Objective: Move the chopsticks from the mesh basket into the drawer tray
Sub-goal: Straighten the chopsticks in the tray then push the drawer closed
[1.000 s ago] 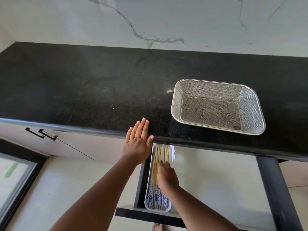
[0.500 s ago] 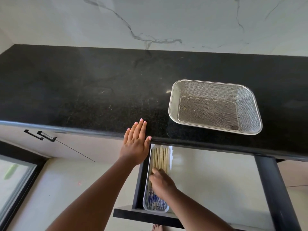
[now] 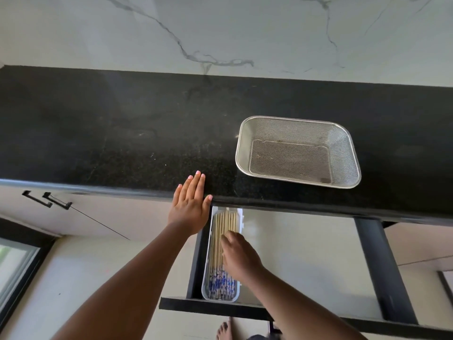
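Observation:
A steel mesh basket (image 3: 343, 153) stands on the black counter at the right, with nothing in it. Below the counter edge an open drawer holds a narrow white tray (image 3: 205, 285) at its left side. Several wooden chopsticks (image 3: 218, 239) with blue-patterned ends lie lengthwise in the tray. My right hand (image 3: 239, 256) rests palm down on the chopsticks in the tray's middle, fingers pressed on them. My left hand (image 3: 190, 204) lies flat on the counter's front edge, fingers together, holding nothing.
The black counter (image 3: 122, 143) runs across the view under a white marble wall. The drawer's dark front (image 3: 210, 307) and a black divider (image 3: 382, 273) frame its pale floor. Two black cabinet handles (image 3: 46, 198) sit at left. A bare foot (image 3: 224, 330) shows below.
My right hand has shifted a little over the chopsticks in the tray, first toward me, then back up. My left hand stays on the counter edge.

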### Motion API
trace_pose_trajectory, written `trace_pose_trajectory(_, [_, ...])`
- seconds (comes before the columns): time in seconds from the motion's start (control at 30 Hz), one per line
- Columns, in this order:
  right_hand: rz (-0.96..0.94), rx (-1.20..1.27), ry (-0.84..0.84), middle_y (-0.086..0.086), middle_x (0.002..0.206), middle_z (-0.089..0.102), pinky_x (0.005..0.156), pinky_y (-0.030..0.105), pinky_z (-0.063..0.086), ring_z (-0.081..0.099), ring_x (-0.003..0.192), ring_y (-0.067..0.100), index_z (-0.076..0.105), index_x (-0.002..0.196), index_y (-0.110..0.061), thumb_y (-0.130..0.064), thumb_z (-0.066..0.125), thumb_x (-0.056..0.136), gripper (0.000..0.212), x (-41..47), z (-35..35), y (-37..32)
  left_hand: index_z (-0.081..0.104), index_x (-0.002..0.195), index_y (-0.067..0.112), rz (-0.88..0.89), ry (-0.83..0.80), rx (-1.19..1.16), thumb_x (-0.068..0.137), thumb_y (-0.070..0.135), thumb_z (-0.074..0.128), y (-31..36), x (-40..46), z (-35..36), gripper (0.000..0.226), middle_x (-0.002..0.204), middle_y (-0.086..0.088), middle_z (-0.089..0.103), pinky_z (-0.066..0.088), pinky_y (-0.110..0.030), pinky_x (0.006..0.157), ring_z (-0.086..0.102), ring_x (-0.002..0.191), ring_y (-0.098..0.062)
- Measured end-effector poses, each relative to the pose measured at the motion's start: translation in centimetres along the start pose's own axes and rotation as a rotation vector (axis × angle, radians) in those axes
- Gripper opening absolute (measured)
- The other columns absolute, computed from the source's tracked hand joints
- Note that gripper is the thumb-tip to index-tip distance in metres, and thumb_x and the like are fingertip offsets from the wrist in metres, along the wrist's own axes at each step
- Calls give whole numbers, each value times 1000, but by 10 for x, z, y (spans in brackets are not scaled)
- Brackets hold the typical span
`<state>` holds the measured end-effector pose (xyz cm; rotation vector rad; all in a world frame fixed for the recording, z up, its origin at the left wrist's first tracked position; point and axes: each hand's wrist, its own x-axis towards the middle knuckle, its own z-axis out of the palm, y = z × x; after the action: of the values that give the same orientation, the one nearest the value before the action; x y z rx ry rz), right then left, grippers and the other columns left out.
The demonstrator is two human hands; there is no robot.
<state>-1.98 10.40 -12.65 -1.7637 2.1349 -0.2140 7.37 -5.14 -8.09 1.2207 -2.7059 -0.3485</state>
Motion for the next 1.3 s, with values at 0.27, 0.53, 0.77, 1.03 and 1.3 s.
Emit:
trace_pose_trajectory(0.27, [32, -84, 116, 17, 146, 41, 111, 35, 35, 38, 136, 29, 38, 141, -3, -16, 56, 90, 55, -35, -31, 24, -6, 151, 18, -58, -92, 6, 99, 48, 21, 9, -5, -6, 66, 160, 0, -10, -8, -36, 116, -13, 145, -17])
trace_pose_trajectory(0.53, [90, -65, 172, 12, 149, 36, 110, 31, 35, 35, 137, 25, 34, 145, -5, -20, 48, 94, 54, -85, -59, 52, -9, 151, 13, -82, -128, -65, 96, 45, 40, 36, -64, -3, 80, 159, -3, -13, -4, -38, 117, -16, 144, -19])
trace_pose_trajectory(0.77, [64, -31, 51, 8, 159, 18, 115, 32, 26, 17, 146, 20, 13, 152, -12, -53, 32, 96, 72, -152, -72, 78, -2, 151, 11, -48, -263, -76, 95, 48, 43, 79, -130, 15, 81, 160, -5, -4, -4, -40, 117, -11, 145, -20])
trace_pose_trajectory(1.03, [0, -50, 110, 3, 157, 24, 113, 24, 18, 23, 145, 16, 25, 150, -13, -43, 47, 95, 66, -232, -63, 111, 8, 152, 16, -21, -231, -125, 96, 50, 37, 116, -193, 21, 72, 160, -3, 5, 0, -38, 117, -3, 147, -19])
trace_pose_trajectory(1.3, [144, -204, 228, 15, 128, 62, 85, 31, 55, 63, 115, 25, 58, 127, -1, -21, 80, 74, 61, -261, -39, 140, 8, 151, 14, 19, -246, -61, 102, 32, 28, 156, -238, 21, 55, 160, -2, 5, -1, -24, 111, -2, 146, -15])
